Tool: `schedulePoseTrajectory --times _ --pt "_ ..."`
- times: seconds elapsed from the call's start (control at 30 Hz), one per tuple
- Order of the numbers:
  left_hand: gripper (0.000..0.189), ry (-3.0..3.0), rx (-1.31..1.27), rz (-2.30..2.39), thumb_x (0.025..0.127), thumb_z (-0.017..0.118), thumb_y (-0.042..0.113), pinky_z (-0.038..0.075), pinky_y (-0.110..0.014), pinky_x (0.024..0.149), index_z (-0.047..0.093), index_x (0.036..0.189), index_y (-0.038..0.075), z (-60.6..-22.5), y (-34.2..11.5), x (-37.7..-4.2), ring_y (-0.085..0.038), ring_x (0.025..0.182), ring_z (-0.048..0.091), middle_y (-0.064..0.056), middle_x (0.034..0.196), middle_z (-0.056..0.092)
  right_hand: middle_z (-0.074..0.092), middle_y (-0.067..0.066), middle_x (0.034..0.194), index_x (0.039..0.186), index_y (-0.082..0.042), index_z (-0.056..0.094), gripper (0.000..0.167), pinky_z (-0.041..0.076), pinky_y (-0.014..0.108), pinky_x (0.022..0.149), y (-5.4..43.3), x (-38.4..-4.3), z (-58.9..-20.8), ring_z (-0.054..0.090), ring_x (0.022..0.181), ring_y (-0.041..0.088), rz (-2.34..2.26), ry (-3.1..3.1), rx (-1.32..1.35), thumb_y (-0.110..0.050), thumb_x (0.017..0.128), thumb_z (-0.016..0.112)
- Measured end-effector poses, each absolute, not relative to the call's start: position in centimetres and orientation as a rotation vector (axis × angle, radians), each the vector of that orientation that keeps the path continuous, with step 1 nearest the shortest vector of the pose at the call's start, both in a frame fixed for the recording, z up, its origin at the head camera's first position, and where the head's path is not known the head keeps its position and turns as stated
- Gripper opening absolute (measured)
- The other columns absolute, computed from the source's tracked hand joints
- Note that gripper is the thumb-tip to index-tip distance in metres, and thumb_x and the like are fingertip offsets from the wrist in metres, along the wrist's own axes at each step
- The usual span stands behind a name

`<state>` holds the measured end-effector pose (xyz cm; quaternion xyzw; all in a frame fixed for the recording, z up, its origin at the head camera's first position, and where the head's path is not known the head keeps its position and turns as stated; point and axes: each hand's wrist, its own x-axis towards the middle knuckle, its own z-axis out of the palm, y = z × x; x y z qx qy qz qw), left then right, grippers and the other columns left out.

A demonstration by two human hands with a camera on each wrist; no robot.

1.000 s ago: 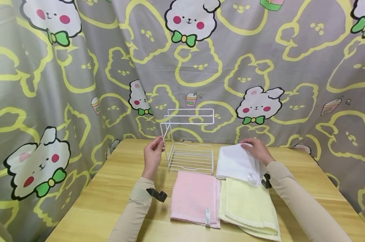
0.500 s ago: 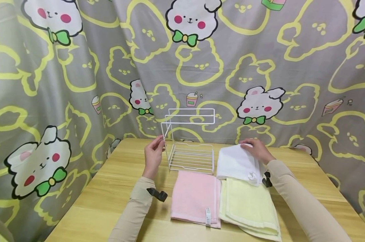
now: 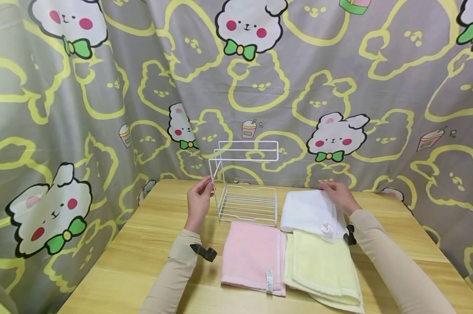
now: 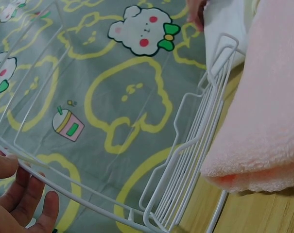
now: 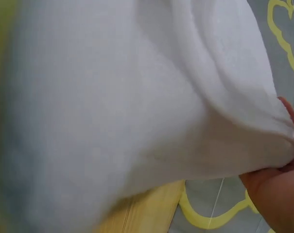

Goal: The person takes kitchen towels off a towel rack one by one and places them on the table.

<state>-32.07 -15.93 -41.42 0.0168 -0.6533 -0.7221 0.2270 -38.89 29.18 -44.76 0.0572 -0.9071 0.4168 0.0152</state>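
A white wire rack (image 3: 248,205), with a slatted base and open top bars, stands on the table. My left hand (image 3: 199,203) pinches its left upright; in the left wrist view, the thumb and fingers (image 4: 26,191) lie around the white rod. Right of the rack lies a folded white towel (image 3: 304,213). My right hand (image 3: 340,196) holds its far right corner, and in the right wrist view the corner of the towel (image 5: 185,97) is tucked between thumb and fingers. A folded pink towel (image 3: 252,257) and a folded yellow towel (image 3: 324,266) lie nearer me.
The wooden table (image 3: 130,244) carries everything. A patterned grey curtain (image 3: 142,65) hangs close behind its back edge. The white towel's near edge overlaps the yellow one. A black wrist-camera mount sits on each sleeve.
My right hand has shifted slightly right, drawing the white towel's far corner with it, and the far edge looks straighter. The left hand and the rack have stayed in place.
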Motion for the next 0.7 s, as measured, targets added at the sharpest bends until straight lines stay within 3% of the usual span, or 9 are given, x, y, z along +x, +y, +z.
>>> schedulePoseTrajectory --times 0.23,0.47,0.7 --pt "0.030 -1.796 0.038 -1.988 0.097 0.068 0.001 0.059 -0.016 0.069 0.069 0.126 -0.003 -41.5 -15.8 -32.0 -0.006 0.081 0.067 0.004 0.095 0.074 0.046 0.027 0.152 0.140 0.002 0.057 0.076 0.027 0.067 0.119 29.5 -38.6 -44.9 0.035 0.145 0.049 1.295 -2.880 0.125 -0.061 0.107 0.032" --pt "0.028 -1.813 0.033 -1.970 0.097 0.068 0.002 0.058 -0.015 0.069 0.070 0.126 -0.001 -41.5 -15.6 -32.1 -0.005 0.081 0.066 0.003 0.096 0.074 0.048 0.028 0.150 0.145 0.001 0.053 0.089 0.031 0.068 0.117 30.4 -38.3 -44.9 0.036 0.143 0.050 1.360 -2.865 0.113 -0.072 0.102 0.026" --pt "0.028 -1.812 0.010 -1.934 0.097 0.068 0.002 0.059 -0.015 0.072 0.070 0.125 -0.003 -41.9 -15.7 -32.4 -0.004 0.081 0.066 -0.003 0.100 0.075 0.050 0.026 0.150 0.143 -0.002 0.056 0.086 0.030 0.067 0.118 31.2 -37.7 -44.9 0.040 0.142 0.047 1.419 -2.788 0.139 -0.072 0.101 0.030"
